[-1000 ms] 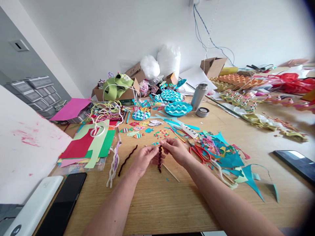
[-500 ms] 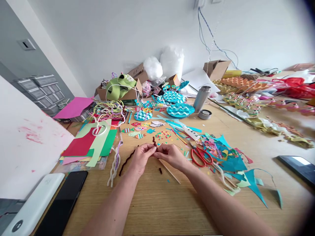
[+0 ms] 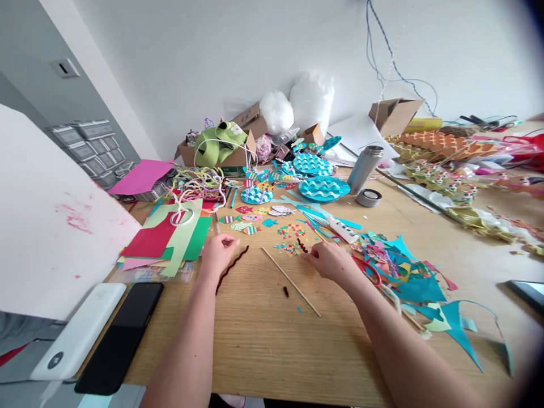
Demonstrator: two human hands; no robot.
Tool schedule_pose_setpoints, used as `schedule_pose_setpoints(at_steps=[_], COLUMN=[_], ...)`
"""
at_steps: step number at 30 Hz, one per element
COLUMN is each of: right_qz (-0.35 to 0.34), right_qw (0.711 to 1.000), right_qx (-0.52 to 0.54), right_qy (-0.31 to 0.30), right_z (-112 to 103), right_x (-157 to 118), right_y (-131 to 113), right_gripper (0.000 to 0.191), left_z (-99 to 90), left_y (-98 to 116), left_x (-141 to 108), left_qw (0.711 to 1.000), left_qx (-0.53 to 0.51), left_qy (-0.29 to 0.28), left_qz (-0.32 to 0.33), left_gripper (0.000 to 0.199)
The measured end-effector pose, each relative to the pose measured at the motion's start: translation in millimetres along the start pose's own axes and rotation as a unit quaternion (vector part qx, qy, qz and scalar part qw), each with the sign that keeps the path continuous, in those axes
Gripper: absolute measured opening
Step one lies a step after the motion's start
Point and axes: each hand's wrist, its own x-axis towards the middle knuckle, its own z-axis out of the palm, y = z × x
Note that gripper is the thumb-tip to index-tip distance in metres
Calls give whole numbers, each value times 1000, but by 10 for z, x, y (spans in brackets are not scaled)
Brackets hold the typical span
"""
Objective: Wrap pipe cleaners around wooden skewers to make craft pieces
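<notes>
My left hand (image 3: pixel 220 252) is off to the left with fingers curled together; whether anything sits in them I cannot make out. Just right of it, a dark brown fuzzy pipe cleaner (image 3: pixel 232 268) lies on the table. My right hand (image 3: pixel 331 260) pinches a short, wavy brown pipe cleaner (image 3: pixel 302 245), whose end sticks up beyond the fingertips. Between both hands a thin wooden stick (image 3: pixel 292 283) lies slanted on the table. Beside the stick rests a small brown pipe cleaner scrap (image 3: pixel 285 292).
Red-handled scissors (image 3: pixel 374 271), partly hidden by my right hand, lie near teal paper scraps (image 3: pixel 419 283). Farther back are paper fish (image 3: pixel 251 217), a glue bottle (image 3: pixel 343 230) and a metal flask (image 3: pixel 365 169). Coloured paper (image 3: pixel 147 241) and a black phone (image 3: pixel 123 340) are left.
My hands were together over the stick and have moved apart. The stick now lies free on the table. The wavy brown piece is at my right fingertips. The view has shifted slightly left.
</notes>
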Motion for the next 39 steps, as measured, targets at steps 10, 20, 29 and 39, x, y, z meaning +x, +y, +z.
schedule_pose_setpoints(at_steps=[10, 20, 29, 39], right_qz=[-104, -146, -128, -59], right_qw=[995, 987, 991, 997], right_qx=[-2, -25, -27, -52], right_qy=[2, -57, -17, -12], right_z=[-3, 214, 123, 213], right_x=[-126, -256, -254, -263], right_y=[-266, -498, -513, -508], right_gripper=[31, 18, 20, 29], left_z=[26, 91, 171, 257], left_y=[7, 111, 235, 102], left_x=[-150, -101, -216, -169], left_qw=[992, 981, 893, 866], left_qx=[113, -133, -374, -414], left_qy=[-63, -142, -242, -257], left_qz=[2, -19, -58, -113], left_gripper=[29, 12, 25, 28])
